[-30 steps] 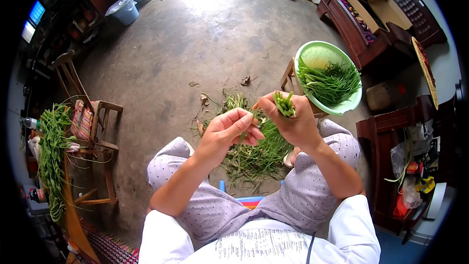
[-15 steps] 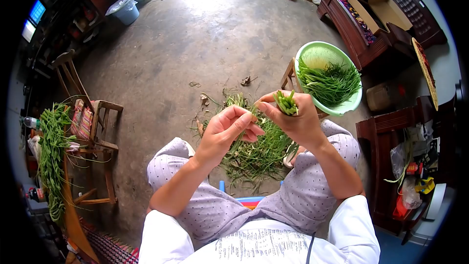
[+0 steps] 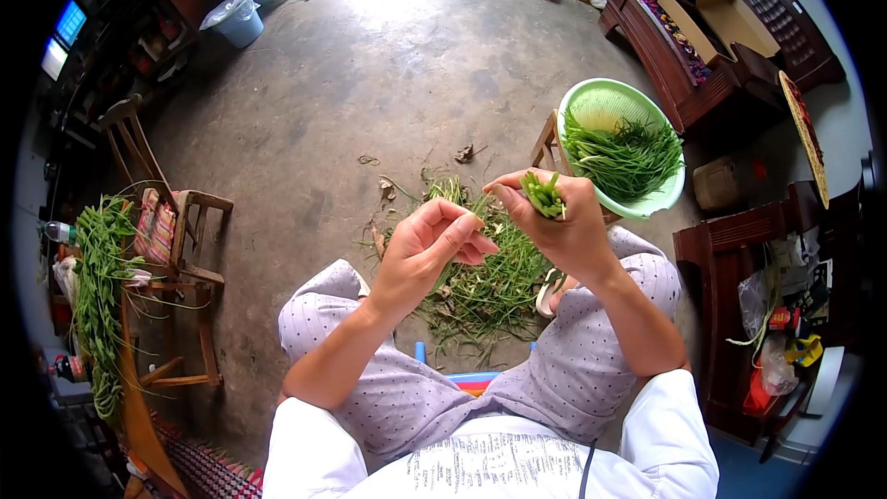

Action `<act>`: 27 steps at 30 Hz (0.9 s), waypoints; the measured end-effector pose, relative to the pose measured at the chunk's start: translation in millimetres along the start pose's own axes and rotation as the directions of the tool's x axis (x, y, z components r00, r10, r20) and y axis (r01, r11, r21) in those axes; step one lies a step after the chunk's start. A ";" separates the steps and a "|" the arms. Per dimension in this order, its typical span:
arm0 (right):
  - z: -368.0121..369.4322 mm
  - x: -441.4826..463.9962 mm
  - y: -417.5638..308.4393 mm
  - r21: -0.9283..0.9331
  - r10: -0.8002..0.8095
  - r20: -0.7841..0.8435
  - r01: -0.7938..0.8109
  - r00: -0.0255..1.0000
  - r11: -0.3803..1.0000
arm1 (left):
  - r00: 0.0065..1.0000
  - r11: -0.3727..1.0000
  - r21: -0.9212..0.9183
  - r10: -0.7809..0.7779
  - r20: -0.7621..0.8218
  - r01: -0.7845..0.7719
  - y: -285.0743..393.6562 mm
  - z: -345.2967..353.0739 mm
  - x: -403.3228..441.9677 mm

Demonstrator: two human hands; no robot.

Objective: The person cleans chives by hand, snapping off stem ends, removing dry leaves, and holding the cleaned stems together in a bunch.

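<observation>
My right hand [image 3: 565, 226] is closed around a bundle of green vegetable stems [image 3: 542, 194], their cut ends pointing up out of the fist. Its thumb and forefinger reach left and pinch together. Just left of it, my left hand [image 3: 427, 245] has thumb and forefinger pressed together on a thin green stem [image 3: 480, 207]; its other fingers are loosely curled. Below both hands, a pile of loose greens and trimmings [image 3: 490, 300] lies on the floor between my feet.
A green colander [image 3: 599, 100] with trimmed greens [image 3: 628, 157] stands on a wooden stool at right. More leafy greens [image 3: 100, 268] hang over a wooden surface at left, near a wooden chair [image 3: 199, 222]. A blue bucket [image 3: 242, 28] stands farther back; dark wooden furniture [image 3: 716, 259] lines the right.
Both hands stay nearly in place. The tips of the right thumb and forefinger have shifted very slightly, and the bundle has barely moved.
</observation>
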State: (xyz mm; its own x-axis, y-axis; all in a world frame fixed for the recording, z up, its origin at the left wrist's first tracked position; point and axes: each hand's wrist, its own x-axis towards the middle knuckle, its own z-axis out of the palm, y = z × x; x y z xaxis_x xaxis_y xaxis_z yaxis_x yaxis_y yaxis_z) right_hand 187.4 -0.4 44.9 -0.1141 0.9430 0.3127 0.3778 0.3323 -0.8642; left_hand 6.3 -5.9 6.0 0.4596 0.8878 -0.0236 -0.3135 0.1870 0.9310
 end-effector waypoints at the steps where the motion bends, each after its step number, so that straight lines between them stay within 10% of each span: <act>1: -1.8 -0.2 0.0 -0.017 0.036 0.014 -0.036 0.999 0.999 | 1.000 1.000 0.008 0.005 -0.002 -0.005 -0.4 -0.5 0.1; 27: 0.8 -0.4 -0.6 0.156 0.139 0.099 -0.153 0.985 0.976 | 1.000 1.000 0.013 0.010 0.003 -0.010 -1.0 1.5 -0.3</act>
State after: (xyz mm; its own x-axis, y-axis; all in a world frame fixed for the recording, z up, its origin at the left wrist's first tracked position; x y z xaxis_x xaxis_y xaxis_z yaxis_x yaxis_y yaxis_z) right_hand 186.5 -0.9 45.0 -0.1509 0.9772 0.1491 0.2423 0.1828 -0.9528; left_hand 7.7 -7.0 5.7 0.4587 0.8885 -0.0131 -0.3077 0.1726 0.9357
